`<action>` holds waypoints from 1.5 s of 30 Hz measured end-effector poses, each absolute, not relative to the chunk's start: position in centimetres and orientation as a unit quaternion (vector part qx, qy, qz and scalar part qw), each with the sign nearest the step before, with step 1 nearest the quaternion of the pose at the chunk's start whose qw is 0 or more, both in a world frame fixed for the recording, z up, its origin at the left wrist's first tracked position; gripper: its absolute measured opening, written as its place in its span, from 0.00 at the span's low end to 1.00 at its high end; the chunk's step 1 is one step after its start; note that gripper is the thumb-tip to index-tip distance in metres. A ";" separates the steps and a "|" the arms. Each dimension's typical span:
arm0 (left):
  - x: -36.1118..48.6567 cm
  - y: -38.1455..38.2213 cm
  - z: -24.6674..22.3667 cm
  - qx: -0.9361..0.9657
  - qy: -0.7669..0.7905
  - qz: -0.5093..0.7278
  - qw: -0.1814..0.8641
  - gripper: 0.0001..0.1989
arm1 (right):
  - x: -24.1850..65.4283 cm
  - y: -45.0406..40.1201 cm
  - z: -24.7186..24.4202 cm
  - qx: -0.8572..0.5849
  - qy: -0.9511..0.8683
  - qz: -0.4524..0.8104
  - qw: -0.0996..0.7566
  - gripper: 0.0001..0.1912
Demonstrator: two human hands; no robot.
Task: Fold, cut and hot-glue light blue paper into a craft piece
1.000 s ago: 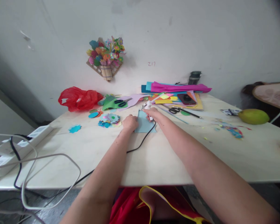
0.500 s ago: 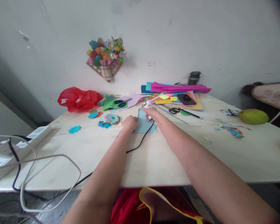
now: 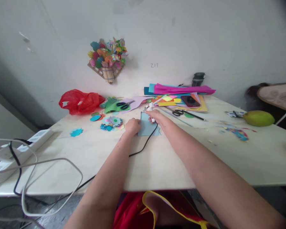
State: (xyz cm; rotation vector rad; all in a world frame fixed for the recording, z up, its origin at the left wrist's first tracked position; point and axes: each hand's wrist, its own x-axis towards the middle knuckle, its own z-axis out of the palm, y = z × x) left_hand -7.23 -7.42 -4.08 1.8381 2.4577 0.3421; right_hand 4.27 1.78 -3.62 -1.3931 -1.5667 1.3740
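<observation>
A light blue craft sheet (image 3: 146, 129) lies flat on the table in front of me. My left hand (image 3: 132, 125) is at its left edge, fingers bent and closed against it; the fingertips are partly hidden. In my right hand (image 3: 154, 115) is a white hot glue gun (image 3: 151, 106), held over the upper part of the sheet. From the gun a black cord (image 3: 145, 144) runs across the sheet and under my left forearm. Its nozzle is too small to make out clearly. Left of my left hand sits a pile of paper flower shapes (image 3: 112, 122).
Green-toned scissors (image 3: 124, 105) lie behind on green paper; black scissors (image 3: 178, 113) and a black pencil (image 3: 195, 116) are to the right. Coloured sheets (image 3: 183, 89) and a phone (image 3: 190, 101) sit at the back. A red bag (image 3: 79, 101), power strip (image 3: 39, 136) and mango (image 3: 258, 118) flank the work.
</observation>
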 end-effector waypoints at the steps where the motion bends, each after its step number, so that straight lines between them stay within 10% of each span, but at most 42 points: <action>1: -7.2 -7.4 -4.1 0.594 0.796 0.109 0.028 0.18 | 4.3 1.7 -3.5 -0.527 -0.592 0.523 0.312 0.18; 45: -7.4 -7.5 -3.9 0.604 0.787 0.115 0.048 0.20 | 5.9 -0.3 -3.0 -0.512 -0.576 0.568 0.289 0.20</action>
